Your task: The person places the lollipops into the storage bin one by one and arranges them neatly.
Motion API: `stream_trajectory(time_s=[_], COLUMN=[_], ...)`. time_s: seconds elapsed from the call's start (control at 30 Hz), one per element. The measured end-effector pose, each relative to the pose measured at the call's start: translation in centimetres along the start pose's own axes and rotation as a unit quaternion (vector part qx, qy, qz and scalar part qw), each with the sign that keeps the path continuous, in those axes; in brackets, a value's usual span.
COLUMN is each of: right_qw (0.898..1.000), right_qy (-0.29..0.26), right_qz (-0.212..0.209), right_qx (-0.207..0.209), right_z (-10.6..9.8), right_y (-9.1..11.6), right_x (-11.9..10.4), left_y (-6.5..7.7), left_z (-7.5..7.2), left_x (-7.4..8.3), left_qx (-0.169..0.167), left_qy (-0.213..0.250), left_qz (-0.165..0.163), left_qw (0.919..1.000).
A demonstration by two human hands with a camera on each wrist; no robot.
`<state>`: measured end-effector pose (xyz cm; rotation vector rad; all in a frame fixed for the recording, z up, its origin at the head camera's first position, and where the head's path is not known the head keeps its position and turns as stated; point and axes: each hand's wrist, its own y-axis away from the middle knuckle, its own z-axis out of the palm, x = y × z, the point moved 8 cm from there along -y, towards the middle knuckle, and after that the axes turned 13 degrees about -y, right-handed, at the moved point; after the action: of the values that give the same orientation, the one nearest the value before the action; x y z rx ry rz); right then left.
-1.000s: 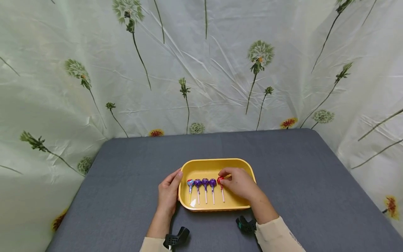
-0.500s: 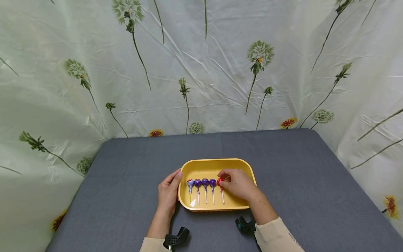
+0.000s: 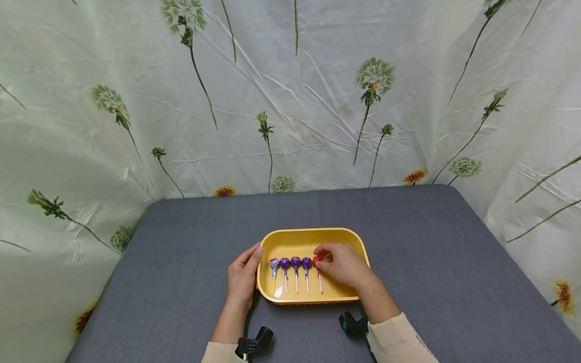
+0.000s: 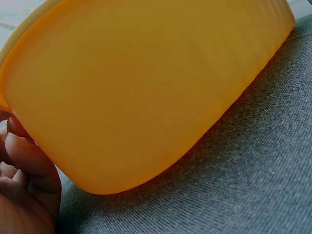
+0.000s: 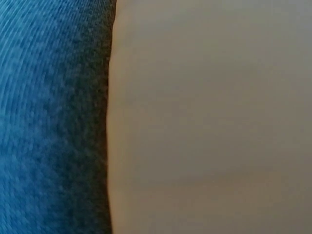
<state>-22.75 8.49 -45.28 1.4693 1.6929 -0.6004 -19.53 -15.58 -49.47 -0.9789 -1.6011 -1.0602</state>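
A yellow tray (image 3: 308, 236) lies in the middle of the table in the head view. My left hand (image 3: 242, 277) grips its left side, thumb at the rim and fingers against the outer wall. The left wrist view has those curled fingers (image 4: 34, 165) beside the tray's wall (image 4: 131, 97). Inside the tray, my right hand (image 3: 343, 265) pinches the head of a red lollipop (image 3: 320, 275) between thumb and fingertips. To its left, a row holds three purple lollipops (image 3: 296, 263) and a blue-and-red lollipop (image 3: 274, 264) with a yellow stick, all with sticks toward me.
Grey cloth (image 3: 204, 242) covers the table. Behind it hangs a pale curtain (image 3: 317, 126) printed with dandelions and flowers. Black wrist-worn devices (image 3: 254, 343) sit at both cuffs. A beige surface (image 5: 209, 117) fills most of the right wrist view, hiding the hand there.
The right hand and the red lollipop have shifted very slightly left, toward the purple ones. The left hand and the tray have stayed in place.
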Motion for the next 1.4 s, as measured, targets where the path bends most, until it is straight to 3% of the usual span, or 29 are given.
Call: stream_trajectory(time_s=[1.03, 1.4], right_qw=[1.0, 0.999], right_qy=[0.008, -0.01], right_qz=[0.001, 0.003], right_qx=[0.001, 0.035], right_z=[-0.03, -0.69], right_y=[-0.17, -0.3], right_x=[-0.01, -0.16], left_y=[-0.14, -0.19], left_z=[-0.05, -0.04], left_x=[0.08, 0.05], left_qx=[0.002, -0.001], left_qy=[-0.006, 0.0], left_qz=[0.001, -0.004], left_qw=[1.0, 1.0])
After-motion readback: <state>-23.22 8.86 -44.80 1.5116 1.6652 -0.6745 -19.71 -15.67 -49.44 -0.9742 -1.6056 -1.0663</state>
